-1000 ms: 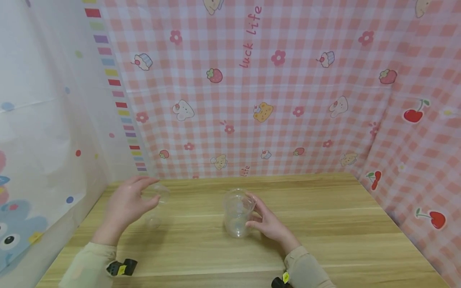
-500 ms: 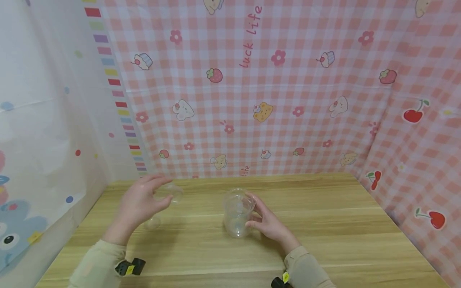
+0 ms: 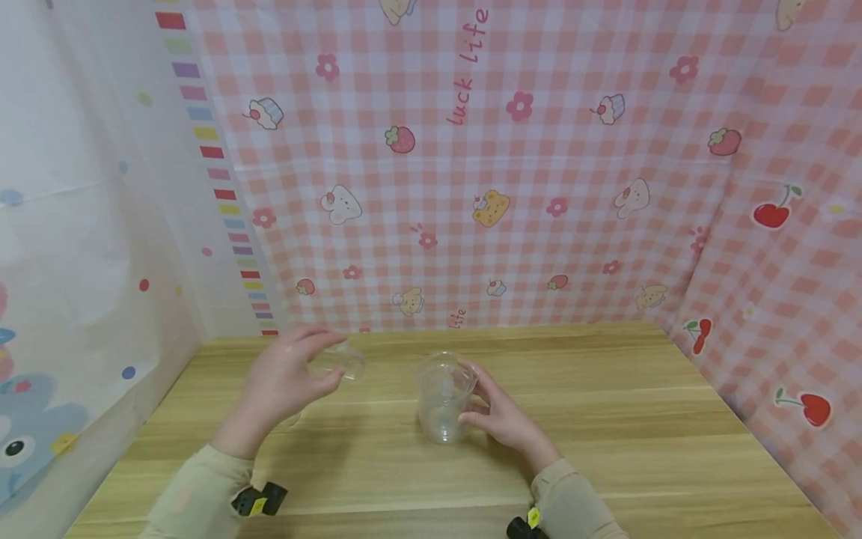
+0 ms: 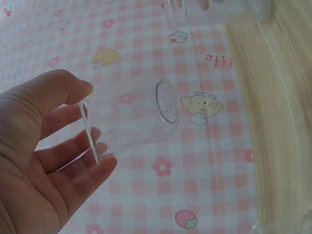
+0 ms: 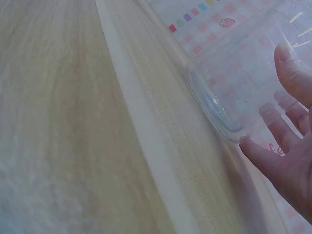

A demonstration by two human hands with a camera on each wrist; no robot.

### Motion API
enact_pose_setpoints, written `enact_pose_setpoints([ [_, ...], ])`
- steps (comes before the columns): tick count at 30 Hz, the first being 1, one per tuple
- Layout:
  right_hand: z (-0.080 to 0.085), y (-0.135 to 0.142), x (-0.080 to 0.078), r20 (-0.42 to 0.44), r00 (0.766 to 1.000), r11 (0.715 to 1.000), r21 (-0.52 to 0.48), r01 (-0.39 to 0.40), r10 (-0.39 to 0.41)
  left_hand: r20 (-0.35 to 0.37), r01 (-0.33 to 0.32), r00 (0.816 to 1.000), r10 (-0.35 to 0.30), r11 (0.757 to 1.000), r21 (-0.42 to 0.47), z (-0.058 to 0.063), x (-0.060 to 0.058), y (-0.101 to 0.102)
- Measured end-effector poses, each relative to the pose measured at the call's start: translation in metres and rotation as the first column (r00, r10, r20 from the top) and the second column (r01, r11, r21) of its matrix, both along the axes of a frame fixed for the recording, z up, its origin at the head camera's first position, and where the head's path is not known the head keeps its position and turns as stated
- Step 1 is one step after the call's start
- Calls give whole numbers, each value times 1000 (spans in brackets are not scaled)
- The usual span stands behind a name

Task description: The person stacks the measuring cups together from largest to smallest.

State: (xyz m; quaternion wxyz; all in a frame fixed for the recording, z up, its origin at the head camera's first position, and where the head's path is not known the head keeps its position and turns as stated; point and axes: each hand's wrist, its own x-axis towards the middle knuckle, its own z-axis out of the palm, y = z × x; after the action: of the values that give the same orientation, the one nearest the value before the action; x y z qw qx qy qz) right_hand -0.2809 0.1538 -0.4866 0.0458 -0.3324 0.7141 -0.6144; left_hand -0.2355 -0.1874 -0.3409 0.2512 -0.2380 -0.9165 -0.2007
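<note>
At lower left-centre of the head view, a clear cup (image 4: pixel 129 114) is pinched by its rim in the left hand (image 3: pixel 286 380), likely so the base is left free; at lower centre, a second cup (image 3: pixel 441 400) is gripped upright on the table (image 3: pixel 606 404) by the right hand (image 3: pixel 501 419), presumably for steadiness.

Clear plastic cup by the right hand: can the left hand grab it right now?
Probably not: the left hand is busy holding another clear plastic cup by its rim. The way looks free, though, since the right hand holds the standing cup from the opposite side.
</note>
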Motion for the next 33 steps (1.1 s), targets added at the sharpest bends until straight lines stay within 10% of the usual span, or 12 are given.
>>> enact_pose_setpoints([
  [33, 2, -1, 0, -13, 1000, 1000, -3, -23, 23, -38, 169, 985, -167, 983, 66, 7, -4, 56],
])
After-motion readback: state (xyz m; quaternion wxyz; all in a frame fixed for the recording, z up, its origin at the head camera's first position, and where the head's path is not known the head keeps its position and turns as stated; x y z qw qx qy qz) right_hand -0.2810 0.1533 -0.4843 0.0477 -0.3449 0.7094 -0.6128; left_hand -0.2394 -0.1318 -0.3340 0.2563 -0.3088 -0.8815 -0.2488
